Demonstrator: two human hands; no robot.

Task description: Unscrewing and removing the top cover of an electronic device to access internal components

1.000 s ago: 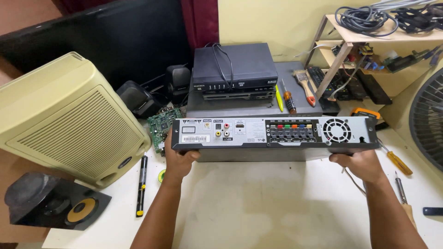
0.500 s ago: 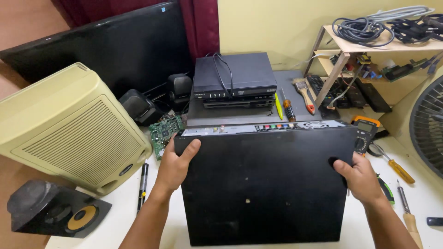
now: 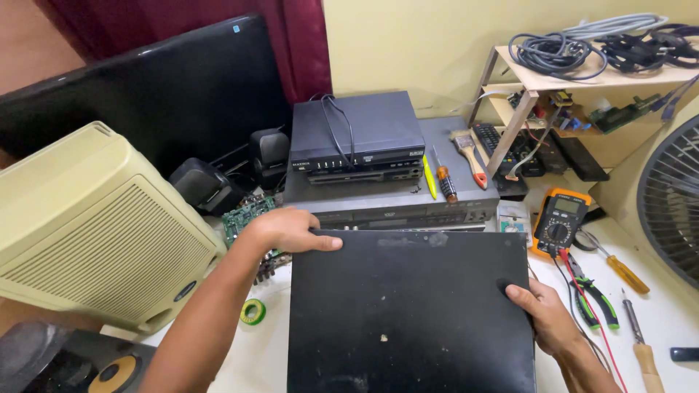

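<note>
Black box (image 3: 408,313) flat on table centre. L hand (image 3: 291,229) grips top-left corner, R hand (image 3: 542,313) grips right edge. Behind: stacked players (image 3: 357,138). Left: beige speaker (image 3: 95,225), circuit board (image 3: 244,217). Right: multimeter (image 3: 559,218), pliers (image 3: 593,295). Shelf (image 3: 604,76) holds cables (image 3: 561,47).

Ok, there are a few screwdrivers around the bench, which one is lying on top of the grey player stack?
The dark-handled screwdriver with an orange band, beside the yellow tool on the grey player. The other two, yellow-handled and wooden-handled, lie on the white table.

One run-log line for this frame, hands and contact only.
left hand: on far-left corner of black unit | right hand: gripping its right edge | unit: flat on white table, dusty panel up
</note>
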